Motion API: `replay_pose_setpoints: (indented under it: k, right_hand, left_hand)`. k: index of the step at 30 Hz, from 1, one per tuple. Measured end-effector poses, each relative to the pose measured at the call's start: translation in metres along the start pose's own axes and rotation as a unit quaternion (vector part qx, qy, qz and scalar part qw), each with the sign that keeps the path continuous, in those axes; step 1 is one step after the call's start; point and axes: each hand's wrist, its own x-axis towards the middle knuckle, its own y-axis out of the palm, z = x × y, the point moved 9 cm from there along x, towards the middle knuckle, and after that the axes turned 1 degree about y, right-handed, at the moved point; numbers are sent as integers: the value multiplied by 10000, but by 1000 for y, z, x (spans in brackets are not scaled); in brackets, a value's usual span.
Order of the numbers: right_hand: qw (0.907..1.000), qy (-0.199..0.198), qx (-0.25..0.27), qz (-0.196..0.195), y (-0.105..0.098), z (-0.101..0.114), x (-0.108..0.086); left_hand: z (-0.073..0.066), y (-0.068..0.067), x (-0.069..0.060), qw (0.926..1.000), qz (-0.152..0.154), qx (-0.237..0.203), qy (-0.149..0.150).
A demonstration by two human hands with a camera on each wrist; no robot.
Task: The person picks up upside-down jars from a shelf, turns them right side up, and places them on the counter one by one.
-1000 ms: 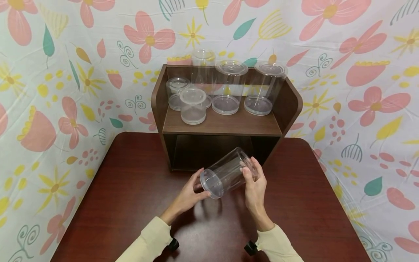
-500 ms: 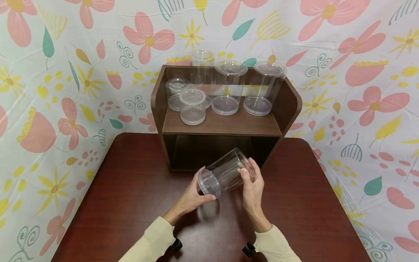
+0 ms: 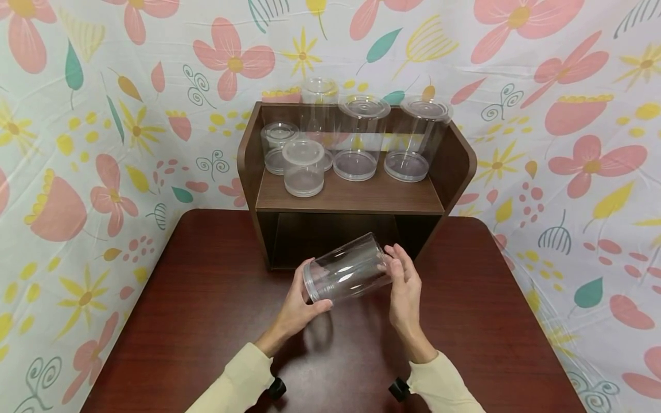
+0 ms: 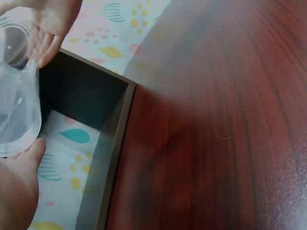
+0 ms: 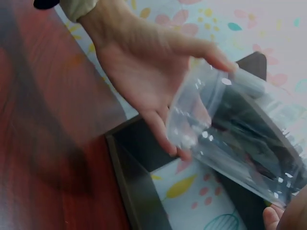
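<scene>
A clear plastic jar (image 3: 348, 269) is held tilted above the table in front of the shelf. My left hand (image 3: 299, 304) grips its lower left end, the thumb on the near side and fingers behind. At the raised right end, my right hand (image 3: 405, 289) holds the jar's rim. In the right wrist view, the right thumb lies on one side of the clear jar (image 5: 240, 143) and the fingers reach round the other. The left wrist view shows the jar's round end (image 4: 17, 110) above the left thumb. Nothing can be seen inside the jar.
A brown two-level shelf (image 3: 351, 201) stands at the back of the dark red table (image 3: 206, 321). Several clear lidded jars are on its upper board, including a short frosted-lid jar (image 3: 303, 172) in front and a tall jar (image 3: 410, 143) at right. Floral cloth (image 3: 134, 172) hangs behind.
The jar has turned toward level and shifted slightly left, so its left end now shows edge-on. The left hand has moved left with it; the right hand's fingers have shifted at the other end.
</scene>
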Motion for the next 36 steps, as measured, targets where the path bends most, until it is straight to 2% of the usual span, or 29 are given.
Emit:
replay_pose_setpoints:
  k: [3,8,12,16,19,21,24,26,28,30,32,36]
  right_hand:
    - [9995,-37,-174,-243,-9,6,9]
    - [9932,-223,-444,-1055,-38,23,30]
    - [9847,-549,-436,-1592,-61,39,48]
    - [9768,-834,-779,-1810,-72,55,66]
    - [9727,-970,-1121,-1786,-72,67,78]
    - [9698,-1020,-1337,-1764,-67,78,82]
    - [9656,-1107,-1583,-1739,-61,88,89]
    - [9622,-1173,-1747,-1730,-55,96,93]
    - [9597,-1233,-1847,-1723,-57,91,101]
    - [9561,-1296,-1983,-1726,-60,84,111]
    - [9525,-1336,-2122,-1729,-65,76,120]
    - [9473,-1382,-2326,-1713,-70,67,130]
  left_hand:
    - [-11,-5,-1,9998,-123,-33,139]
    - [-25,-18,0,9994,-256,186,141]
    - [-37,-31,1,9979,-320,566,67]
    - [-51,-41,4,9936,-294,1086,94]
    - [-64,-48,9,9861,-217,1647,80]
    - [-74,-52,12,9782,-150,2069,39]
    - [-89,-57,15,9630,-68,2696,23]
    - [-99,-60,17,9502,-37,3117,24]
    - [-109,-62,19,9375,-3,3478,92]
    - [-119,-63,22,9285,18,3710,138]
    - [-128,-63,24,9244,48,3810,159]
    - [-142,-63,29,9266,122,3757,75]
